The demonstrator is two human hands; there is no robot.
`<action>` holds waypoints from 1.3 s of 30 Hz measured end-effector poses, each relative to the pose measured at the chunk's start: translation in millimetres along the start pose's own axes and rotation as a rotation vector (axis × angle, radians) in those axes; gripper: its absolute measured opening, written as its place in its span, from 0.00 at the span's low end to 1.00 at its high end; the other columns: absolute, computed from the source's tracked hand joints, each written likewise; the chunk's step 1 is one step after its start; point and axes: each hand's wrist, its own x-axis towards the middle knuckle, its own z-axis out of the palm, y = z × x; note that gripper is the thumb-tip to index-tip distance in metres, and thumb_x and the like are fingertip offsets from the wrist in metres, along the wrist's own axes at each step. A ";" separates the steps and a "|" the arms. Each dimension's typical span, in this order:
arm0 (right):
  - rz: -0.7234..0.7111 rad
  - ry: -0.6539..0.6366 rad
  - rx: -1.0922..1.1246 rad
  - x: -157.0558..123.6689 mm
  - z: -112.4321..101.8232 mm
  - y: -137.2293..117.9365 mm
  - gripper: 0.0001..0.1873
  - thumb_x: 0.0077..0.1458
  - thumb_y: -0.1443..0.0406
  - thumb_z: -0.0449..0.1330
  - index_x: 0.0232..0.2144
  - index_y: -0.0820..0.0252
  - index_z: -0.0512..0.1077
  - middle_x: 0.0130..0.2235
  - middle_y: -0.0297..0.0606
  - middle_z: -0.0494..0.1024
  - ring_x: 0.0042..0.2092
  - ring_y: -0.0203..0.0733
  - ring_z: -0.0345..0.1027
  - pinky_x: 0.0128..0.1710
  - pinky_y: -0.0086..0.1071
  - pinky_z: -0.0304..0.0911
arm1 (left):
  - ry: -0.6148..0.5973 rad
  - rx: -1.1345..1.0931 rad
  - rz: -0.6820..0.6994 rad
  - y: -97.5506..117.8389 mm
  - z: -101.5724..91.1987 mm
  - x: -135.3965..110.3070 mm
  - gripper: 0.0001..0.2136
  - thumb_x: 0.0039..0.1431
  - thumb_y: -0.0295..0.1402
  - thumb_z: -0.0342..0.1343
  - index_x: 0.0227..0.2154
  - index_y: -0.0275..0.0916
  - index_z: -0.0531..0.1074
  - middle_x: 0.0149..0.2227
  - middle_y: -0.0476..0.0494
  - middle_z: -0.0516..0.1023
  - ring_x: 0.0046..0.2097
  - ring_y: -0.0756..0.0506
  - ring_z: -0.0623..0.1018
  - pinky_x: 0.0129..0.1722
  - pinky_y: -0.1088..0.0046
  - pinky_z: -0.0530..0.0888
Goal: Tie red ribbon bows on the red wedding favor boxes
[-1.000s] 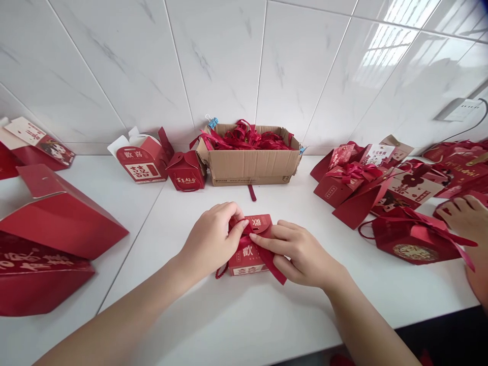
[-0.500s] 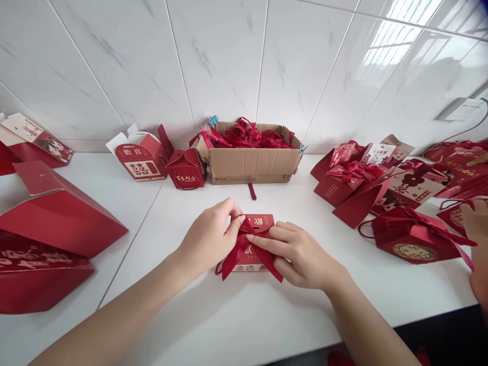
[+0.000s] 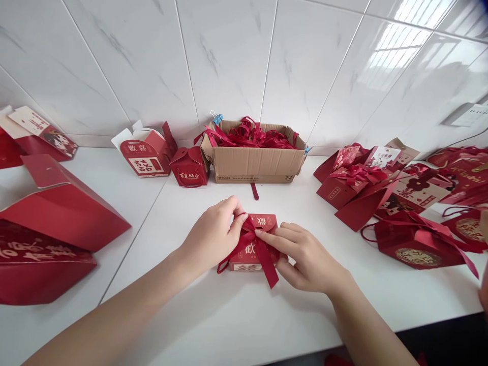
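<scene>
In the middle of the white counter lies a small red gift box [image 3: 247, 249] with gold and white lettering, a dark red ribbon bow [image 3: 263, 256] across its front. My left hand [image 3: 219, 226] is closed at the bow's upper left, pinching ribbon between thumb and fingertips. From the right, my right hand [image 3: 307, 254] rests its outstretched index fingertip on the knot, its thumb apart near the box's right side. One ribbon tail hangs over the front of the box; the other is partly covered by my left hand.
Behind stands a cardboard box [image 3: 255, 165] of ribbons, with a red strip [image 3: 254, 191] before it. Red gift boxes [image 3: 74, 203] sit at left, more [image 3: 145, 157] by the wall. Ribboned boxes [image 3: 415, 244] crowd the right; part of another person's hand [image 3: 484, 284] shows at the edge.
The left ribbon tail has shifted up and back toward my left hand, uncovering the box front. The right tail hangs straighter. At far right, the other person's hand has drawn mostly out of view.
</scene>
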 end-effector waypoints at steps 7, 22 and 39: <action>-0.033 -0.050 0.026 -2.5 -4.1 -0.7 0.30 0.47 0.75 0.49 0.55 0.63 0.63 0.31 0.38 0.70 0.31 0.41 0.58 0.32 0.37 0.62 | 0.015 0.006 -0.011 0.0 2.5 -0.9 0.07 0.63 0.33 0.45 0.30 0.41 0.63 0.33 0.48 0.74 0.34 0.45 0.73 0.33 0.66 0.68; -0.084 0.032 0.087 -5.6 -2.5 -8.4 0.18 0.39 0.78 0.48 0.34 0.57 0.53 0.26 0.30 0.60 0.27 0.35 0.51 0.26 0.28 0.54 | 0.030 -0.030 0.034 -3.3 9.0 0.9 0.06 0.63 0.29 0.45 0.29 0.40 0.62 0.33 0.47 0.72 0.35 0.46 0.72 0.34 0.66 0.68; 0.104 0.101 0.148 -10.2 -12.9 3.0 0.14 0.46 0.76 0.50 0.33 0.56 0.54 0.29 0.32 0.61 0.29 0.35 0.54 0.27 0.30 0.56 | -0.007 -0.156 -0.036 -5.5 -1.7 5.5 0.06 0.62 0.37 0.48 0.32 0.41 0.64 0.39 0.46 0.75 0.42 0.44 0.75 0.39 0.65 0.72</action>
